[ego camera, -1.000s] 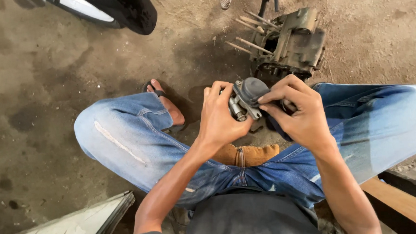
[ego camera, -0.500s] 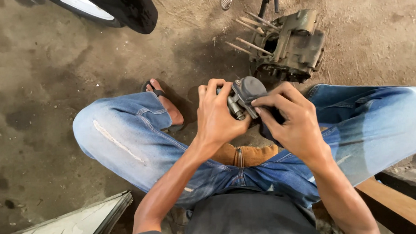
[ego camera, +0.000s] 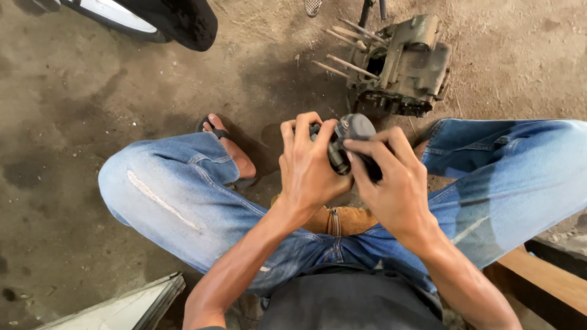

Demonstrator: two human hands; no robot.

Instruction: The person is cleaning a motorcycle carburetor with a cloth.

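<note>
I sit low with my knees spread, in blue jeans. Both hands meet in front of me around a small dark grey metal engine part (ego camera: 350, 135) with a rounded top. My left hand (ego camera: 310, 165) wraps its left side, fingers curled over the top. My right hand (ego camera: 390, 180) grips the right side, index finger stretched across the part. Most of the part is hidden by my fingers.
A greasy engine crankcase (ego camera: 404, 64) with several long studs lies on the dirt floor just beyond my hands. My sandalled foot (ego camera: 230, 151) rests at left. A black and white vehicle panel (ego camera: 148, 13) sits top left, a wooden plank (ego camera: 563, 285) bottom right, a pale board (ego camera: 102, 322) bottom left.
My hands and the part stay together; my right index finger has stretched further across the part and the grip has shifted slightly. The view has tilted a little.
</note>
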